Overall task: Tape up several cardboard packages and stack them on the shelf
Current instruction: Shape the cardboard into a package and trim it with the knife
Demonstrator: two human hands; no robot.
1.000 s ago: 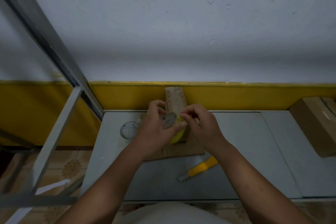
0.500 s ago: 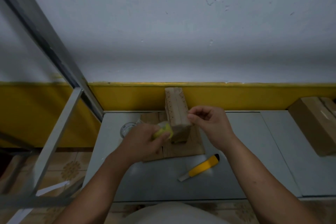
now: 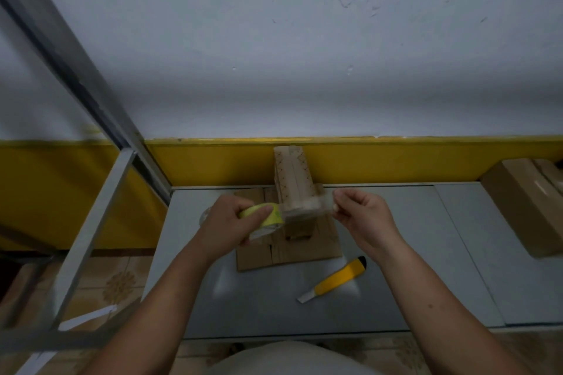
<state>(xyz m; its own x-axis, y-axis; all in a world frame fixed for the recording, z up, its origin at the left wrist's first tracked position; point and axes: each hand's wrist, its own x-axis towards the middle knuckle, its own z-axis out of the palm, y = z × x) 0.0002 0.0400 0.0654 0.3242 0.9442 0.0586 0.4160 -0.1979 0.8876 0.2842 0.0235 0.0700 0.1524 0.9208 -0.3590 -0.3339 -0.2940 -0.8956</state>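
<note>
A narrow cardboard package (image 3: 293,183) stands upright on a flat cardboard sheet (image 3: 292,253) near the back edge of the grey tabletop (image 3: 259,298), close to the yellow wall band (image 3: 396,161). The left hand (image 3: 230,224) grips a roll of clear tape (image 3: 265,218) with a yellow core, fingers curled round it, just left of the package. The right hand (image 3: 362,216) pinches the free end of the tape strip (image 3: 316,207) between thumb and fingertips, just right of the package. The strip runs taut between the two hands across the package's near face. A yellow utility knife (image 3: 335,278) lies on the tabletop near the sheet's front right corner. Another cardboard box (image 3: 524,207) lies at the far right. A metal shelf frame (image 3: 91,222) rises on the left.
</note>
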